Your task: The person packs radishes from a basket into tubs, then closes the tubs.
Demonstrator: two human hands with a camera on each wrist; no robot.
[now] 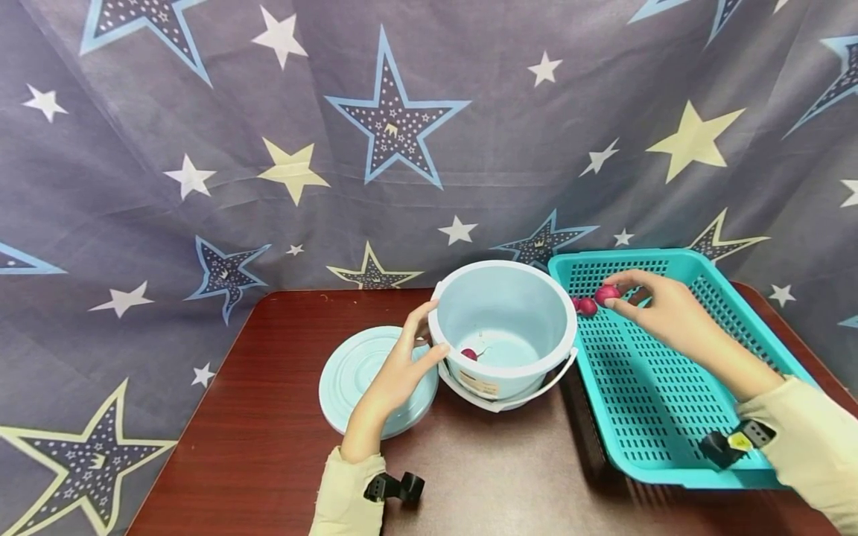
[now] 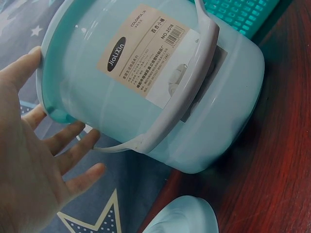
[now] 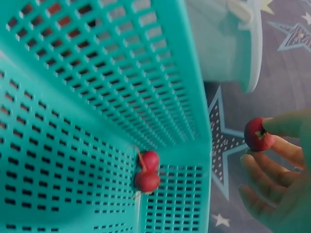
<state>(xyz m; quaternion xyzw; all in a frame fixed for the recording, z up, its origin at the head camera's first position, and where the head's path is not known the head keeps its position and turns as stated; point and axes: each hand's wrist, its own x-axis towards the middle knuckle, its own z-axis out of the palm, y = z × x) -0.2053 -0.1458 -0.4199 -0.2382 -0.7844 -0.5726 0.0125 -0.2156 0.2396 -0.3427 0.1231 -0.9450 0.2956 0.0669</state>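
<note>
Pale blue plastic: that's the bucket (image 1: 504, 327), sitting mid-table on the dark wood tabletop (image 1: 268, 417), its white bail handle (image 2: 180, 97) flopped down over the label.

Left hand (image 1: 401, 368): fingers straight and a bit spread, thumb against the rim, palm along the bucket's side. Looks like it's just steadying the thing so it doesn't scoot, not really gripping.

Right hand (image 1: 660, 309): thumb and forefinger clamped on one small red radish (image 1: 607, 294), held above the far left corner of the basket, other fingers loose and fanned out.

Radishes left: two more (image 3: 147, 171) are tucked right into that corner of the teal mesh basket (image 1: 670, 387), touching each other.

Already in the bucket: one radish (image 1: 469, 354) on the bottom, near the left wall.

Basket spot: butted up just beside the bucket on the right, so it's a short hop between them.

Lid (image 1: 358, 376): lying flat on the table left of the bucket, partly under the left hand, out of the way of the open top.

Backdrop: star-print cloth (image 1: 375, 134) behind everything.
</note>
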